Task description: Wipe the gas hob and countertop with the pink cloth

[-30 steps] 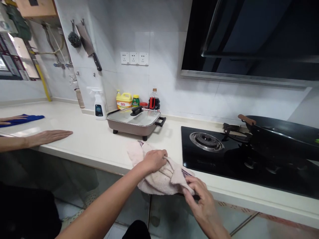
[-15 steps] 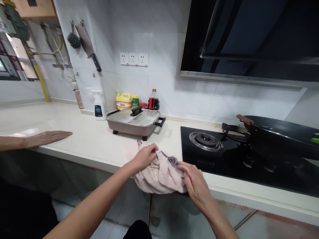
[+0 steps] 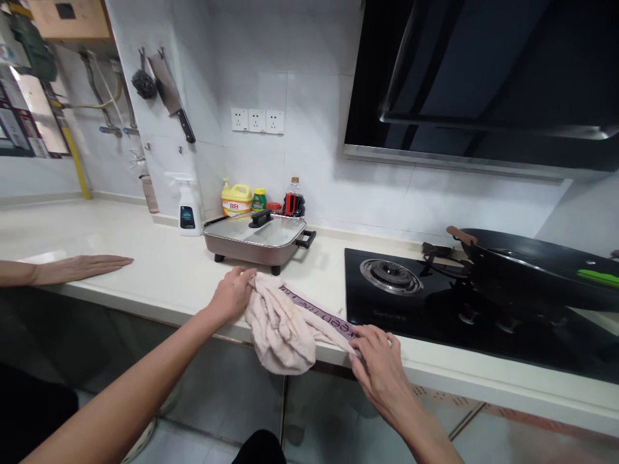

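A pale pink towel [image 3: 280,325] with a purple lettered band lies bunched at the counter's front edge, part of it hanging over. My left hand [image 3: 235,293] is closed on its upper left corner, just in front of the electric pan [image 3: 249,248]. At the other end of the band, my right hand [image 3: 380,361] pinches the towel's right corner beside the stove. Between the two hands the lettered band is drawn out fairly straight, while the rest of the cloth stays crumpled.
Another person's hand [image 3: 82,267] rests flat on the counter [image 3: 159,283] at the left. A black gas stove [image 3: 411,303] bears a large wok [image 3: 527,264] on the right. Behind the lidded pan stand a spray bottle [image 3: 188,209], a yellow jug [image 3: 236,200] and a dark sauce bottle [image 3: 294,198].
My left hand has moved left with a towel corner, and the right hand keeps hold of the other. The lettered band has been stretched out between them.
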Action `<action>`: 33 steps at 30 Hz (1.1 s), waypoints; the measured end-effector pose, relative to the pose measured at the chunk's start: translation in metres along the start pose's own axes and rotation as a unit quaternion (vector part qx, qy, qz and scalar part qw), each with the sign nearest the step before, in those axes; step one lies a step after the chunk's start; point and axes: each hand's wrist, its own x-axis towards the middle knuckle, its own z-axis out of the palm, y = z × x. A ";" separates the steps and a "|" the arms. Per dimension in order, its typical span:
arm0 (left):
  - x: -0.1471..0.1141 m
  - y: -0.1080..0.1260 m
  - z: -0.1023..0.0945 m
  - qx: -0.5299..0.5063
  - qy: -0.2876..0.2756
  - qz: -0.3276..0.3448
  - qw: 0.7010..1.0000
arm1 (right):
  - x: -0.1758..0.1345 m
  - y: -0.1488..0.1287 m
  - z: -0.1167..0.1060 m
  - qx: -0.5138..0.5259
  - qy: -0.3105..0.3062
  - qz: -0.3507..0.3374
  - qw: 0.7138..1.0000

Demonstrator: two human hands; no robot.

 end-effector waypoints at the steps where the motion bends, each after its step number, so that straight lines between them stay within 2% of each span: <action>1: -0.011 0.013 0.002 -0.013 0.041 0.020 0.999 | 0.001 0.000 0.002 0.018 0.003 -0.010 1.000; 3: -0.036 0.045 0.006 -0.056 0.099 0.090 0.989 | 0.003 -0.001 0.005 0.051 0.004 -0.028 0.998; 4: -0.050 0.062 0.009 -0.082 0.085 0.145 0.982 | 0.004 0.000 0.006 0.061 0.003 -0.033 0.998; 6: -0.073 0.089 0.017 -0.092 0.024 0.245 0.965 | 0.006 0.003 0.006 0.062 -0.002 -0.030 0.998; 7: -0.081 0.098 0.022 -0.084 0.004 0.263 0.961 | 0.006 0.005 0.006 0.056 -0.006 -0.026 0.998; 9: -0.088 0.103 0.032 -0.056 -0.006 0.249 0.967 | 0.002 0.014 0.004 0.036 -0.007 -0.016 0.999; 11: -0.082 0.092 0.039 -0.031 0.007 0.211 0.977 | -0.005 0.026 0.000 0.014 0.000 -0.013 1.000; 14: -0.060 0.060 0.036 0.004 0.004 0.188 0.982 | -0.019 0.043 -0.010 -0.019 0.014 -0.002 1.000; 20: 0.004 -0.018 0.000 0.097 -0.053 0.127 0.986 | -0.025 0.043 -0.030 -0.036 -0.008 0.043 0.998; 23: 0.015 -0.030 -0.013 0.126 -0.034 0.043 0.991 | -0.021 0.035 -0.034 -0.023 -0.017 0.060 0.998; 25: 0.006 -0.014 -0.011 0.105 0.010 0.044 0.993 | -0.017 0.030 -0.034 -0.022 -0.016 0.058 0.998; 27: -0.014 0.021 0.001 0.050 0.049 0.117 0.991 | -0.011 0.026 -0.032 -0.031 -0.017 0.052 0.998; 30: -0.050 0.085 0.026 -0.050 0.009 0.263 0.963 | -0.001 0.020 -0.028 -0.057 -0.027 0.042 0.997; 33: -0.073 0.134 0.041 -0.073 -0.043 0.341 0.936 | 0.003 0.016 -0.022 -0.083 -0.054 0.026 0.995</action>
